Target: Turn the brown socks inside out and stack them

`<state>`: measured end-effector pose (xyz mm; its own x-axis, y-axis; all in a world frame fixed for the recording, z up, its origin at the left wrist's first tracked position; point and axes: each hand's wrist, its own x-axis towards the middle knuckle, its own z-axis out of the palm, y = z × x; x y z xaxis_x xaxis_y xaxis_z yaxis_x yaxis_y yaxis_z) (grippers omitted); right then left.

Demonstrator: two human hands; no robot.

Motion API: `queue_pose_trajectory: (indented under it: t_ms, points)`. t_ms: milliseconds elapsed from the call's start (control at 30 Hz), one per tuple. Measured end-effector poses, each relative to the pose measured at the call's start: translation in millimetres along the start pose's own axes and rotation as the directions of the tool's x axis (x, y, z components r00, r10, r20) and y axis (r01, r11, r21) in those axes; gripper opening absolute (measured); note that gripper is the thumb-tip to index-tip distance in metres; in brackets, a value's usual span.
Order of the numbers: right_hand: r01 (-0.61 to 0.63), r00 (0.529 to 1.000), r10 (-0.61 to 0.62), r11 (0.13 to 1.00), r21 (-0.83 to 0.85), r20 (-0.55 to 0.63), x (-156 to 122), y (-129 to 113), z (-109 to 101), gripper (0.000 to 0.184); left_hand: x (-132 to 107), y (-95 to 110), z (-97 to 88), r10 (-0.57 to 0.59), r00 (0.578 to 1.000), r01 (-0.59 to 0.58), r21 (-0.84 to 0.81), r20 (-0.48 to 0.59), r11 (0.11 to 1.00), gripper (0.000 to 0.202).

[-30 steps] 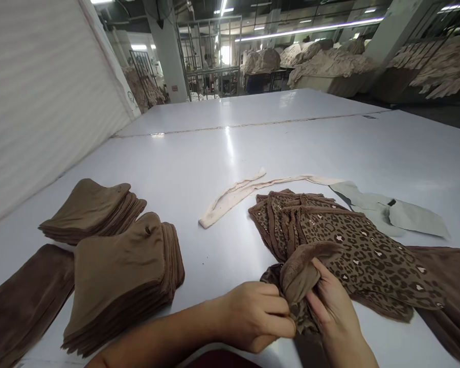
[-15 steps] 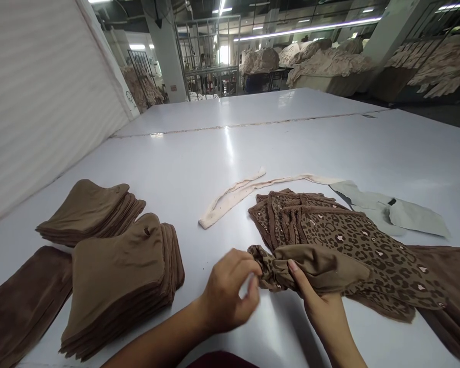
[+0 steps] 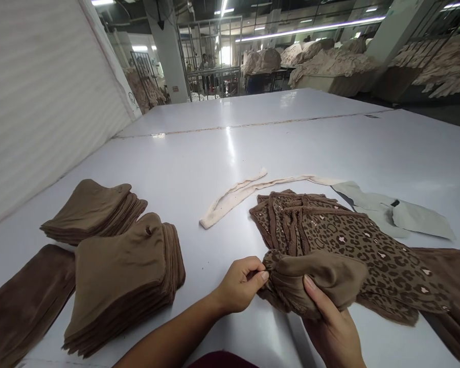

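A bunched brown fabric piece (image 3: 322, 273), with leopard print showing at its left end, is held above the table's near side. My left hand (image 3: 243, 286) pinches its left edge between thumb and fingertips. Around its lower right side my right hand (image 3: 331, 322) is closed, thumb pressed on the plain brown face and fingers mostly hidden beneath. Just behind the held piece lies a fanned stack of leopard-print pieces (image 3: 341, 235) with fuzzy brown edges.
On the left are two stacks of plain brown pieces (image 3: 118, 276) (image 3: 88, 204) and darker brown cloth (image 3: 30, 291). A pale fabric strip (image 3: 233, 199) and grey-green scraps (image 3: 417, 214) lie beyond the leopard stack. More brown cloth (image 3: 452, 276) sits at right. A white quilted sheet (image 3: 49, 92) rises at left.
My left hand has moved slightly right and now pinches the fabric's edge. The held piece has opened out, fuller and rounder, showing less leopard print. My right hand keeps its grip, slightly lower.
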<state>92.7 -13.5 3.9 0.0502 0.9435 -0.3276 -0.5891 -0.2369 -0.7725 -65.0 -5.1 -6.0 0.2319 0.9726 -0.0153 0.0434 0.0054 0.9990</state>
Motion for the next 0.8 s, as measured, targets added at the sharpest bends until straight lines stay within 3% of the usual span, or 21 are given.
queue_pose_trajectory:
  t_ms: [133, 233, 333, 367, 433, 500, 567, 633, 700, 767, 800]
  points:
    - [0.079, 0.991, -0.081, 0.997, -0.016, -0.108, -4.9, -12.7, -3.6, 0.053, -4.5, -5.5, -3.2, 0.038, 0.998, -0.035, 0.065, -0.046, 0.997, 0.026]
    - [0.085, 0.976, -0.088, 0.996, -0.024, -0.200, -1.5, -22.2, -2.5, 0.041, -10.4, -6.7, -5.7, 0.054, 0.998, -0.057, 0.080, 0.039, 0.995, 0.022]
    - [-0.007, 0.967, -0.006, 0.999, -0.050, -0.255, 7.0, -24.0, 1.1, 0.036, -16.0, 2.5, -8.9, -0.103, 0.975, 0.078, 0.130, 0.196, 0.988, 0.015]
    - [-0.025, 0.969, 0.006, 0.997, -0.073, -0.248, 9.4, -22.2, 1.1, 0.037, -17.0, 8.0, -9.9, -0.158, 0.967, 0.126, 0.164, 0.199, 0.978, 0.013]
    - [-0.017, 0.981, -0.011, 0.990, -0.143, -0.194, 11.6, -16.4, -1.8, 0.040, -17.2, 19.8, -10.9, -0.191, 0.980, 0.173, 0.245, 0.051, 0.954, 0.014]
    - [0.035, 0.990, -0.061, 0.978, -0.205, -0.123, 9.6, -9.8, -7.0, 0.039, -15.2, 27.6, -9.0, -0.152, 0.983, 0.179, 0.338, -0.104, 0.924, 0.021]
    - [0.106, 0.984, -0.139, 0.958, -0.267, -0.109, 4.8, -5.3, -11.0, 0.035, -12.3, 26.5, -3.7, -0.162, 0.983, 0.182, 0.389, -0.083, 0.903, 0.025]
    - [0.177, 0.959, -0.242, 0.919, -0.353, -0.149, -0.7, -4.1, -11.0, 0.031, -10.1, 17.4, 3.7, -0.248, 0.967, 0.219, 0.300, 0.061, 0.928, 0.024]
    - [0.232, 0.920, -0.345, 0.864, -0.446, -0.188, -4.7, -5.8, -7.2, 0.029, -9.5, 7.4, 9.6, -0.303, 0.944, 0.284, 0.146, 0.131, 0.948, 0.025]
    - [0.251, 0.904, -0.383, 0.836, -0.488, -0.191, -5.3, -8.8, -2.3, 0.032, -10.6, 3.9, 10.8, -0.268, 0.961, 0.261, 0.096, 0.071, 0.961, 0.025]
    - [0.239, 0.909, -0.370, 0.841, -0.486, -0.193, -4.3, -10.5, -0.4, 0.035, -11.6, 5.5, 9.3, -0.185, 0.982, 0.181, 0.130, 0.023, 0.975, 0.021]
